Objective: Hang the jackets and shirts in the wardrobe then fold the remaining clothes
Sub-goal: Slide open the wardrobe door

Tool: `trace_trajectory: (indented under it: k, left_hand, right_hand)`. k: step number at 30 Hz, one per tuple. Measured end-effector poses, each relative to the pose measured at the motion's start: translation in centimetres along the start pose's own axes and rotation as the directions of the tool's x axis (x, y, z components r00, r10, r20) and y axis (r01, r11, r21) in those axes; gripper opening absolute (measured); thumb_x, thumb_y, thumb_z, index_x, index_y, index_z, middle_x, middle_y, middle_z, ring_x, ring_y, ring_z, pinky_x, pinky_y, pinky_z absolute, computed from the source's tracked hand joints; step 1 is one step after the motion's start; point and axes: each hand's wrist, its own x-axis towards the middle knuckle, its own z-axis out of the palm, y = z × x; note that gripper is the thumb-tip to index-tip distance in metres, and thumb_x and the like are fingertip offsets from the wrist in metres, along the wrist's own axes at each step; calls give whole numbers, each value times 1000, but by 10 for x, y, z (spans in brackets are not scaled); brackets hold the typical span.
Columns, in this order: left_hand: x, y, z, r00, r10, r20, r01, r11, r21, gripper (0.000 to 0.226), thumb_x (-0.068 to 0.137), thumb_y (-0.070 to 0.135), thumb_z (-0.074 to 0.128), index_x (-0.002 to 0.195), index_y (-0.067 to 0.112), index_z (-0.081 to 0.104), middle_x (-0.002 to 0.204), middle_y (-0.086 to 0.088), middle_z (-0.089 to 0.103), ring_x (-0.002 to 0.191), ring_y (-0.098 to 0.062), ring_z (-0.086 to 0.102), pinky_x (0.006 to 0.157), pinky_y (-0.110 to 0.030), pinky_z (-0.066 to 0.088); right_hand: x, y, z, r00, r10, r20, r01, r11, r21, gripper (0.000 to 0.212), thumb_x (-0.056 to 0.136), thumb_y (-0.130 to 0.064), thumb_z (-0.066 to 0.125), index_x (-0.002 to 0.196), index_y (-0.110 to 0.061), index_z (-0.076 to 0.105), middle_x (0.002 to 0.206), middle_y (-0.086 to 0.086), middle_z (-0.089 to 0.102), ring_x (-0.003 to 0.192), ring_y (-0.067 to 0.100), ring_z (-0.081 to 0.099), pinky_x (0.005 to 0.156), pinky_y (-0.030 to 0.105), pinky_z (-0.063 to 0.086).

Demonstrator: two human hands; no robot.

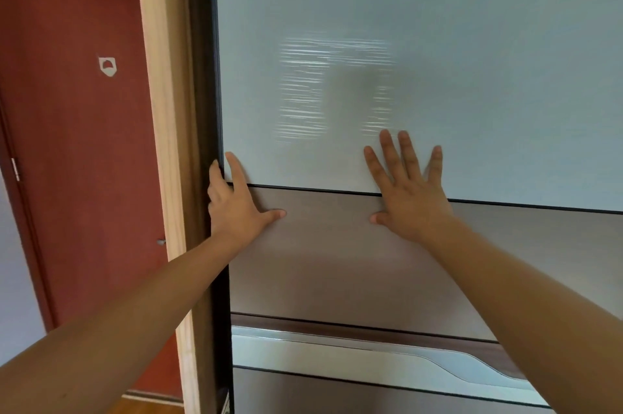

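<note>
Red-brown room door (pixel 74 144) and pale wooden frame (pixel 161 110) at left of frame. Wardrobe sliding door (pixel 337 262), frosted pale-blue glass over brown panel, fills centre and right, covering the inside. Silver handle strip (pixel 337 353) below. Left hand (pixel 236 208) spread at the door's left edge. Right hand (pixel 409 198) flat, fingers splayed across the panel seam.

Soft daylight; rippled glare on frosted panel (pixel 337 86); slight blur.
</note>
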Motion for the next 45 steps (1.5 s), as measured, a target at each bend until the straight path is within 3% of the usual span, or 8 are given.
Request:
trace_trajectory:
  k: [3, 7, 9, 16, 24, 31, 37, 45]
  left_hand:
    - [-5, 8, 3, 999, 41, 2, -41, 997, 58, 150, 61, 68, 84, 155, 24, -25, 163, -18, -9, 149, -41, 12, 117, -53, 27]
    - [-10, 18, 11, 996, 85, 19, -86, 995, 58, 149, 62, 69, 83, 153, 26, -28, 162, -17, -9, 147, -41, 16, 116, -54, 29]
    - [-13, 25, 16, 994, 104, 31, -106, 993, 57, 148, 63, 69, 82, 152, 27, -29, 161, -16, -9, 147, -40, 16, 117, -53, 30]
    - [-26, 49, 35, 971, 219, 93, -219, 976, -8, 139, 73, 60, 80, 151, 32, -30, 162, -13, -16, 151, -38, 8, 119, -50, 24]
    - [-48, 84, 54, 890, 409, 201, -378, 909, -177, 126, 87, 50, 71, 146, 40, -39, 158, -6, -39, 153, -32, -15, 125, -46, 11]
    - [-63, 119, 82, 778, 608, 159, -506, 756, -415, 115, 91, 40, 70, 152, 42, -28, 154, 12, -46, 153, -17, -17, 123, -35, 9]
    - [-82, 161, 115, 750, 651, 115, -485, 661, -573, 102, 98, 36, 62, 153, 31, -24, 158, 26, -33, 145, 13, -18, 108, 1, -4]
    - [-105, 230, 148, 722, 675, 149, -443, 617, -650, 97, 98, 26, 59, 157, 27, -18, 160, 24, -29, 149, 9, -12, 110, 0, 2]
  right_hand:
    - [-5, 10, 3, 999, 12, -45, -11, 1000, 13, 116, 85, -72, 53, 156, -22, -25, 160, 12, -38, 147, 37, -33, 112, 77, 4]
    - [-10, 15, -1, 966, 117, -232, -83, 985, 149, 90, 86, -52, 65, 158, -15, 24, 165, 17, 17, 152, 39, 14, 114, 71, 19]
    - [-6, 12, -8, 941, 155, -301, -88, 970, 226, 83, 87, -45, 68, 155, -15, 30, 157, 17, 32, 145, 39, 27, 115, 69, 21]
    - [50, -12, -56, 924, -94, -371, 200, 945, 260, 59, 94, -21, 61, 150, -17, 44, 160, 20, 29, 148, 41, 25, 116, 64, 24]
    - [104, -4, -95, 858, -195, -476, 262, 962, 79, 50, 103, -20, 55, 151, -19, 42, 166, 21, 11, 153, 43, 6, 121, 59, 15]
    - [95, 45, -73, 913, -66, -402, 92, 995, 44, 36, 101, -43, 49, 123, -16, 59, 167, 22, 5, 153, 46, 3, 117, 68, 16]
    - [63, 108, -59, 942, -27, -335, 20, 1000, -24, 41, 103, -46, 41, 126, -16, 57, 167, 21, -1, 153, 44, -2, 120, 63, 18]
    - [31, 180, -45, 968, 6, -250, -42, 990, -137, 46, 105, -51, 30, 132, -20, 51, 167, 19, -11, 153, 42, -9, 123, 60, 13]
